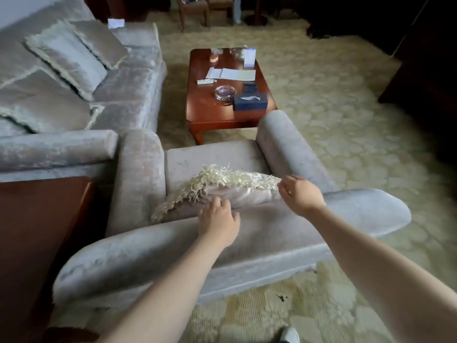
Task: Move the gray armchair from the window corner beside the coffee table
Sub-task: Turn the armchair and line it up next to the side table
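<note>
The gray armchair (247,241) stands in front of me, seen from behind its backrest, with its seat facing the wooden coffee table (210,115) just beyond. A gray fringed cushion (237,191) leans on the seat against the backrest. My left hand (218,219) rests on top of the backrest with its fingertips touching the cushion's back edge. My right hand (300,194) is at the cushion's right corner, fingers curled and pinching the fringe there.
A gray sofa (128,90) with pillows sits to the left, its arm touching the armchair's left arm. A dark wooden side table (37,231) is at my near left. A tissue box (249,102), a glass ashtray (225,94) and papers lie on the coffee table. Patterned carpet spreads to the right.
</note>
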`<state>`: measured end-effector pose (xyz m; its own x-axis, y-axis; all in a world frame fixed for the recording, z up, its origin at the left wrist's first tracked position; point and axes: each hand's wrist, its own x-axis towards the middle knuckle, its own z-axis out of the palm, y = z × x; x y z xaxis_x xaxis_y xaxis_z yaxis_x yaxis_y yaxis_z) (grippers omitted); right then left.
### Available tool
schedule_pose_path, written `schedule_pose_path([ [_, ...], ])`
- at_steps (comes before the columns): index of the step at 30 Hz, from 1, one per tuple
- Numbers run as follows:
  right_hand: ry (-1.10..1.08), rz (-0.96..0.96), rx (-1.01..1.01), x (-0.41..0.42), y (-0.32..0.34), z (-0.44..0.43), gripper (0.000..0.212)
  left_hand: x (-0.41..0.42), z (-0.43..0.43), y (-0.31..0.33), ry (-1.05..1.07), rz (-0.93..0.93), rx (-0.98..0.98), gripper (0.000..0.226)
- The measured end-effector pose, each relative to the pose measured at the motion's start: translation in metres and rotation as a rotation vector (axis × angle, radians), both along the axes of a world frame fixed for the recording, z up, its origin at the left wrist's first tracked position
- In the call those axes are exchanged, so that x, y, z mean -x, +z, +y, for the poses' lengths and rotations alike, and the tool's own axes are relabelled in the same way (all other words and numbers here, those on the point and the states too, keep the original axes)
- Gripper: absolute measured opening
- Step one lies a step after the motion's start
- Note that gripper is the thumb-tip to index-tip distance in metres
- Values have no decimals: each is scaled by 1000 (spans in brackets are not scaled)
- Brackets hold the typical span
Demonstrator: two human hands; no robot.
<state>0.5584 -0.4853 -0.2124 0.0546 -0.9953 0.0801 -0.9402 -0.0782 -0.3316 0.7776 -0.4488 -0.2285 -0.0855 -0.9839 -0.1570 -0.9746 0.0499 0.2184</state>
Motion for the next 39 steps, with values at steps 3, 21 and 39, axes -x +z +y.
schedule_pose_path([
  [3,-319,153,-84,96,-4,-8,30,110,-4,-11,-160,68,-124,51],
  [21,-596,68,-765,228,-13,-39,40,320,-50,-20,-254,-91,-201,94],
  [39,-732,184,-695,232,-34,38,35,296,20,-32,-545,-8,-102,111],
])
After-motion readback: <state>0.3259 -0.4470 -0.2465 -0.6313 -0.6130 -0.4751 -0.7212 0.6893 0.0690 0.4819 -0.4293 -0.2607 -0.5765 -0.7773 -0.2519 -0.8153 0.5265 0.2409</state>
